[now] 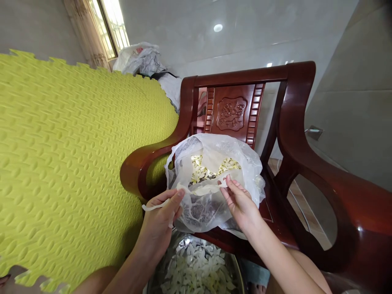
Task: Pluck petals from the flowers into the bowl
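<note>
A thin, translucent white plastic bag [211,208] sits with its mouth open on the seat of a wooden armchair. Inside it lie many small pale-yellow, petal-like pieces [199,169]. My left hand [162,212] is closed on the near left edge of the bag, with a white strip trailing out past the fingers to the left. On the near rim, to the right, my right hand [240,200] pinches the plastic between thumb and fingers. Below my hands stands a metal basin [240,277] holding many larger whitish petal-like pieces [199,265].
The dark red armchair [254,75] has a carved back and curved arms on both sides of the bag. A large yellow-green foam mat [76,151] rises along the left. Behind it are crumpled plastic bags [139,59] near a window [113,24].
</note>
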`<move>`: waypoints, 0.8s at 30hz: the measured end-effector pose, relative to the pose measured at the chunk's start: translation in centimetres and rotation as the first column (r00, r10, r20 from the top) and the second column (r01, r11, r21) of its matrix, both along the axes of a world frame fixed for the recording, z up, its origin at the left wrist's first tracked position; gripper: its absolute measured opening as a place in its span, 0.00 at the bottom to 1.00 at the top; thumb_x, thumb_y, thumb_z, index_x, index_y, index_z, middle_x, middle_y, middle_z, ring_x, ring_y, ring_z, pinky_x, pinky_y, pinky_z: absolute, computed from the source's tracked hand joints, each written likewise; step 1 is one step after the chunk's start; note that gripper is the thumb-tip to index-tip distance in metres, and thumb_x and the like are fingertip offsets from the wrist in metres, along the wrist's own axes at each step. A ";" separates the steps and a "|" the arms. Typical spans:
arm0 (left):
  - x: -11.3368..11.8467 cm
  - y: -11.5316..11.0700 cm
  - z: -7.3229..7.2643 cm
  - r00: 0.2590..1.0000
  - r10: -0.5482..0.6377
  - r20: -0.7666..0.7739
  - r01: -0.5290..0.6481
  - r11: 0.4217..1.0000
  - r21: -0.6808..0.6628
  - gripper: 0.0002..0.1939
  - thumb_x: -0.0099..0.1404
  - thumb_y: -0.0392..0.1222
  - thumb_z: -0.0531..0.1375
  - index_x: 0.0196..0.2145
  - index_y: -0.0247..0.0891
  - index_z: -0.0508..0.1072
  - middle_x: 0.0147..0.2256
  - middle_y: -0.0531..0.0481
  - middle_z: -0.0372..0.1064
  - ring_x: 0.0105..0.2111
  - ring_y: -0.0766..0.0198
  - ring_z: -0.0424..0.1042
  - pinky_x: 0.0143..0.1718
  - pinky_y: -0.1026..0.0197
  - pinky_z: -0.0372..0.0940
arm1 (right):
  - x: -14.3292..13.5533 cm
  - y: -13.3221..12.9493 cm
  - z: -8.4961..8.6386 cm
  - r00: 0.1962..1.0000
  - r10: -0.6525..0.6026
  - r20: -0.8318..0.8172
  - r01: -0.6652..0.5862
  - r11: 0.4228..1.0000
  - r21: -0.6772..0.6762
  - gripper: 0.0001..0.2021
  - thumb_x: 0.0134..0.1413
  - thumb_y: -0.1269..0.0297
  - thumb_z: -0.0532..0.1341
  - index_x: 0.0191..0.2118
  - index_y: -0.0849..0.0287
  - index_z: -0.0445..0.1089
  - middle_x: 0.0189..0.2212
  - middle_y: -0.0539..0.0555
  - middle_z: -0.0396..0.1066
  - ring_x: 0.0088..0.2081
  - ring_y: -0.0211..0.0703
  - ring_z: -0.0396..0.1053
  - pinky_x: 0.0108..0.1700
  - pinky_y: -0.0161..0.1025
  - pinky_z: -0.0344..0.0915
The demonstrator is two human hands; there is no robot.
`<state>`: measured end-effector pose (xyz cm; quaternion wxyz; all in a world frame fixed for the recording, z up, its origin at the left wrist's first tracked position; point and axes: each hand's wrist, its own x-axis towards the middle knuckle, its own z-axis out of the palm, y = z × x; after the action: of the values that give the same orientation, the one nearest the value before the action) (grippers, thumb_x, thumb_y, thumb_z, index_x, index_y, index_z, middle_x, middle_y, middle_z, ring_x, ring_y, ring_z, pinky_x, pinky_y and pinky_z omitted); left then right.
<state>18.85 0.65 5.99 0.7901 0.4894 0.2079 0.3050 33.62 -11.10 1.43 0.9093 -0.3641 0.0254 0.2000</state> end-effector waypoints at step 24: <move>2.8 -1.3 -0.9 0.988 -0.001 -0.157 0.023 0.990 0.140 0.19 0.36 0.48 0.74 0.19 0.30 0.74 0.13 0.59 0.55 0.15 0.76 0.50 0.15 0.70 0.45 | -2.2 -1.6 2.4 0.793 0.373 0.482 -0.227 0.914 -0.335 0.16 0.48 0.52 0.66 0.39 0.56 0.71 0.24 0.45 0.65 0.23 0.34 0.61 0.25 0.31 0.58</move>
<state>21.65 -0.63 5.12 0.7365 0.5679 0.2440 0.2748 31.43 -12.75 3.88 0.7799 -0.5205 -0.2624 0.2278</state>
